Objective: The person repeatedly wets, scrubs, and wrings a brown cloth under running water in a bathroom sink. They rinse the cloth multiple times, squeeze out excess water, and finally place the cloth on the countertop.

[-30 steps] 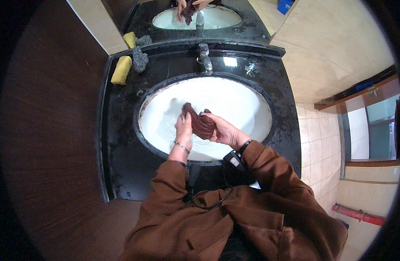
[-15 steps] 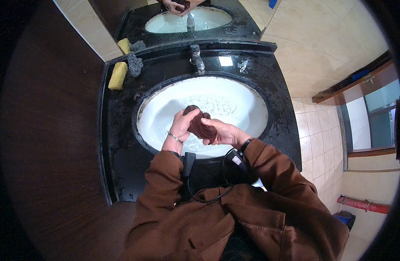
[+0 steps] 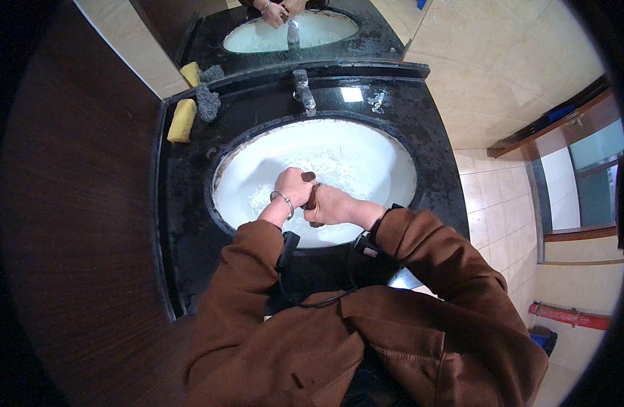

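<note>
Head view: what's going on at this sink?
A person in a brown jacket stands at a white oval sink set in a black counter. Both hands, the left hand and the right hand, are closed together around a small dark brown thing over the sudsy basin. The faucet sits behind. A yellow sponge and a grey scrubber lie at the counter's back left.

A black speckled stone countertop point(image 3: 190, 224) is seen, set with an oval white basin point(image 3: 366, 152) whose inside is covered with foam. A metal tap point(image 3: 302, 90) is mounted behind the basin. At the back left corner, a yellow sponge point(image 3: 182, 120) is laid just beside a grey scouring pad point(image 3: 207, 103).
</note>
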`<state>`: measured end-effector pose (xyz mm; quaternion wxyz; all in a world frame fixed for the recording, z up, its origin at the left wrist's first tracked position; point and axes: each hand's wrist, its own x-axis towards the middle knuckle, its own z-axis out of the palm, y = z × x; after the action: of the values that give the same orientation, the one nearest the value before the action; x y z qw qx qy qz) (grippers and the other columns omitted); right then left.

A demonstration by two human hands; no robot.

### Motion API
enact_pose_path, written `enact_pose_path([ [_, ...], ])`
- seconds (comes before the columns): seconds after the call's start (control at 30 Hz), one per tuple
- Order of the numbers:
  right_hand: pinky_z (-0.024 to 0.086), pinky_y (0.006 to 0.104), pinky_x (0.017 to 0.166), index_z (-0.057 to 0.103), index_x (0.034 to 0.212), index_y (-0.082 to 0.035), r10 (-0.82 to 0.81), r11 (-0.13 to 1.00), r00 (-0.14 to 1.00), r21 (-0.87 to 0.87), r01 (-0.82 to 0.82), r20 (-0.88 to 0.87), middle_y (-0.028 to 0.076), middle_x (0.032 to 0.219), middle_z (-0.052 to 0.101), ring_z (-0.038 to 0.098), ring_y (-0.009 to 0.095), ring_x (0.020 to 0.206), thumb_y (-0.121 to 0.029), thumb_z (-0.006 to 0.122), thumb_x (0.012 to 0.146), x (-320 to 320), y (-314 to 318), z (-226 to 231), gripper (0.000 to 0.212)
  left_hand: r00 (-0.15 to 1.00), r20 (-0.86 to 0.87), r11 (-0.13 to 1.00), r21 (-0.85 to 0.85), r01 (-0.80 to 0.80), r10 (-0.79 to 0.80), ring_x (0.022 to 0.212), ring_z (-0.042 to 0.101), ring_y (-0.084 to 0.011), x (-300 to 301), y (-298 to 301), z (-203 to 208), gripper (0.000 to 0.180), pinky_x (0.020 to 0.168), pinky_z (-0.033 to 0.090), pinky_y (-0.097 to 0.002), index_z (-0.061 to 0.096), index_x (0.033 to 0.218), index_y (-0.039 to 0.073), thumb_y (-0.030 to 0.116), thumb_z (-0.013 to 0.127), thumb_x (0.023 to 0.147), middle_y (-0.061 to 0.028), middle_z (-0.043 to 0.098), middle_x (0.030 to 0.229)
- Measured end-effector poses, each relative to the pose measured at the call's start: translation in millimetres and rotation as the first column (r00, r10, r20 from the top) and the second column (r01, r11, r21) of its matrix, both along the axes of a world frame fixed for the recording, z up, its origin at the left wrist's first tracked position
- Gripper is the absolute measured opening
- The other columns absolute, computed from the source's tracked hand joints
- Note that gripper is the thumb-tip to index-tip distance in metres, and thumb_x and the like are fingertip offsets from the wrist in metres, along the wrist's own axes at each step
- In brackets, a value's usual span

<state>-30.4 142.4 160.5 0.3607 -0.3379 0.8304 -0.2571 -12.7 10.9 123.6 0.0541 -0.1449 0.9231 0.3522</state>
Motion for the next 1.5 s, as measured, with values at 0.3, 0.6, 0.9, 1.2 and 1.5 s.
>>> enact_pose_path([
  [0.3,0.049,0.0268,0.039,0.058,0.091,-0.001,-0.266,0.896,0.721,-0.112,0.430,0.639,0.007,0.075,0.062,0.060,0.014,0.057,-0.039,0.057,0.077,-4.2,21.6,7.1,0.040,0.945,-0.123,0.811,0.554,-0.189,0.304,0.092,0.060,-0.0273,18.7,-8.7,-2.9,0.051,0.077,0.048,-0.0381,0.050,0.118,0.003,0.034,0.062,0.080,-0.0180,0.056,0.105],
  [0.6,0.044,0.0173,0.036,0.051,0.110,-0.004,0.214,0.805,0.058,-0.209,0.555,0.975,0.013,0.089,0.063,0.059,0.014,0.059,-0.045,0.045,0.085,11.8,30.1,-6.7,0.048,0.985,-0.062,-0.047,0.996,0.071,0.161,0.087,0.058,-0.0164,39.8,-2.1,41.3,0.027,0.077,0.050,-0.0302,0.052,0.107,0.001,0.022,0.052,0.090,-0.0073,0.056,0.099],
  [0.9,0.041,0.0217,0.045,0.058,0.073,-0.006,-0.031,0.972,0.621,-0.122,0.202,0.783,0.003,0.065,0.058,0.051,0.009,0.051,-0.037,0.067,0.075,2.7,21.4,11.8,0.032,0.971,-0.037,0.657,0.742,-0.132,0.236,0.050,0.042,-0.0080,21.5,5.6,27.3,0.019,0.045,0.035,-0.0249,0.048,0.056,0.006,-0.001,0.055,0.072,0.0012,0.046,0.056],
  [1.2,0.050,0.0388,0.075,0.064,0.079,-0.004,0.004,0.981,0.994,0.191,0.017,-0.108,0.014,0.084,0.065,0.062,0.029,0.082,-0.034,0.055,0.075,21.7,-4.4,11.4,0.031,0.977,-0.119,0.980,0.107,-0.166,0.178,0.047,0.049,-0.0146,6.7,12.5,-7.8,0.008,0.048,0.040,-0.0287,0.053,0.057,0.001,0.003,0.059,0.061,-0.0105,0.051,0.051],
  [1.5,0.048,0.0290,0.054,0.057,0.090,-0.002,-0.228,0.954,0.848,-0.064,0.293,0.478,0.010,0.077,0.063,0.062,0.019,0.068,-0.038,0.062,0.076,12.8,17.3,12.6,0.039,0.976,-0.055,0.413,0.910,-0.037,0.209,0.086,0.058,-0.0140,28.3,-16.7,17.2,0.039,0.079,0.046,-0.0284,0.037,0.130,0.004,0.020,0.044,0.094,-0.0083,0.059,0.096],
])
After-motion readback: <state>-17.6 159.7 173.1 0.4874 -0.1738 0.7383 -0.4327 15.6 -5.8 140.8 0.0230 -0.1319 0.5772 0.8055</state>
